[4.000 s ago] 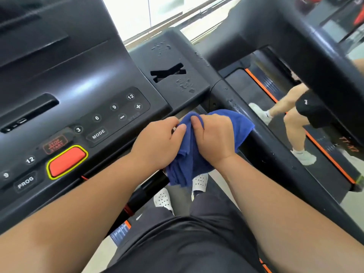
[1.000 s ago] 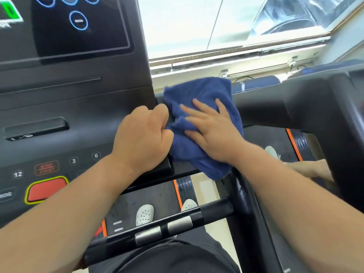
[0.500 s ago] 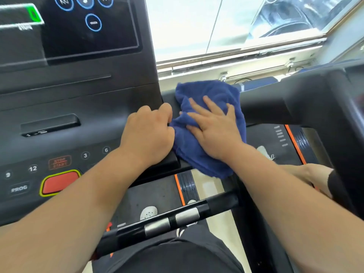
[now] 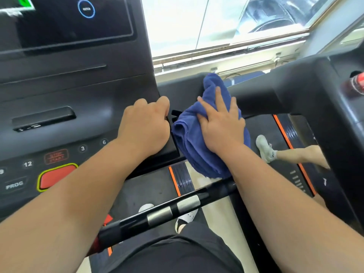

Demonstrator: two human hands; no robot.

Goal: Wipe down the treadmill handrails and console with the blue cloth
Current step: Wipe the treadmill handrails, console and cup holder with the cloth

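Observation:
The blue cloth (image 4: 189,138) lies bunched on the black tray section at the right end of the treadmill console (image 4: 78,91), hanging over its front edge. My right hand (image 4: 220,127) presses down on the cloth with fingers spread and nearly straight. My left hand (image 4: 145,125) rests as a fist on the console's right corner, just left of the cloth, with a narrow gap between them. It holds nothing. The front handrail (image 4: 173,209) with silver sensor bands runs below both forearms.
A touch screen (image 4: 74,20) and a red stop button (image 4: 57,176) sit on the console to the left. The neighbouring treadmill's thick black frame (image 4: 295,91) stands right of the cloth; another person's leg and white shoe (image 4: 266,148) move on its belt. A red-capped bottle (image 4: 356,83) sits far right.
Four seconds ago both hands gripped the cloth lower by the side rail. Over the last second the right hand slid the cloth slightly and bunched it; a gap opened beside the left fist.

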